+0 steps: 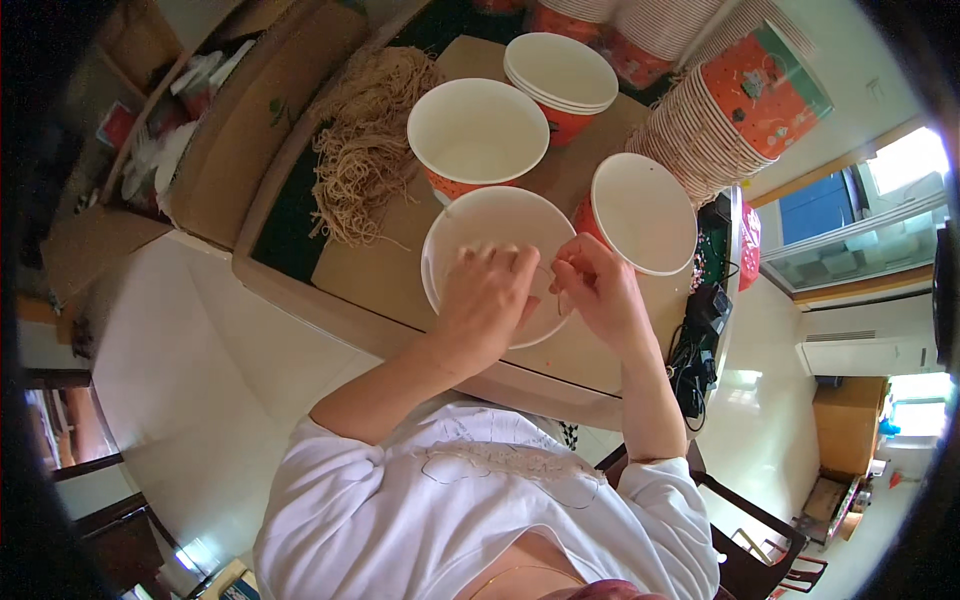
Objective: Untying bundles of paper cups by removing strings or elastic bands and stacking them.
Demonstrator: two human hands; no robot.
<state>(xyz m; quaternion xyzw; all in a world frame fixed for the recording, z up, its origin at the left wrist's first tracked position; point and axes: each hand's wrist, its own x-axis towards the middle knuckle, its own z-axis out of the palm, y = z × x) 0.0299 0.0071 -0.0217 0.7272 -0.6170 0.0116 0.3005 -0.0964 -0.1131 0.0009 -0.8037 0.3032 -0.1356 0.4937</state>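
Note:
A white-lined paper bucket (447, 228) stands in front of me at the near edge of the table. My left hand (487, 300) is over its opening, fingers curled downward, and their tips are hidden from me. At the bucket's right rim my right hand (598, 284) is closed in a pinch. A thin pale strand (559, 304), perhaps string, shows by its fingertips. Just behind stands another paper bucket (478, 130), and to the right a third bucket (645, 215) leans tilted. A tangled heap of beige string (365, 140) lies at the far left.
A short stack of buckets (562, 75) stands behind. Tall stacks of orange-patterned buckets (725, 110) rise at the back right. Black cables and adapters (700, 345) lie along the table's right edge. Open cardboard boxes (255, 120) stand left, and a dark chair (755, 520) is at my right.

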